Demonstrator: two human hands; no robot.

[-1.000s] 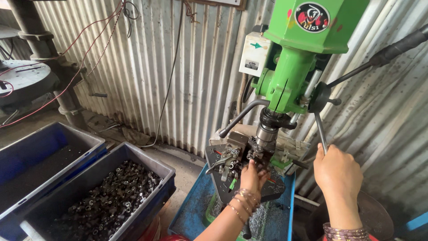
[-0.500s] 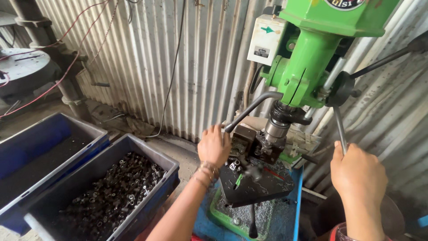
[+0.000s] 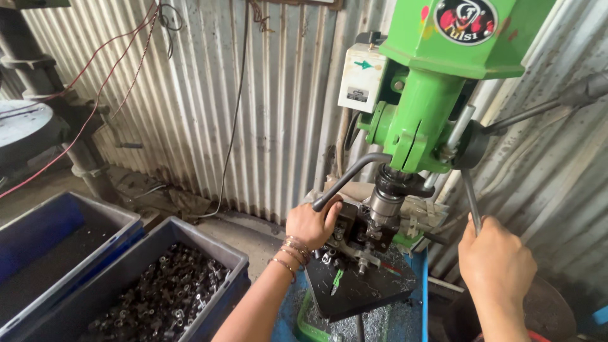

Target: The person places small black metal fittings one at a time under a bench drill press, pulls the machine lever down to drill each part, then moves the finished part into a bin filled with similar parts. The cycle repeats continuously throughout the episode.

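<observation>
Closed around the feed lever (image 3: 472,202), the right hand (image 3: 497,266) holds it on the green drill press (image 3: 437,82). Left hand (image 3: 310,223) has moved from the open air back to the fixture (image 3: 354,237) under the spindle, fingers curled on it; the work sits there, right of the crate of parts (image 3: 164,297).

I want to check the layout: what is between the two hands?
In the head view, the drill spindle and the clamp lie between the left hand and the right hand.
</observation>
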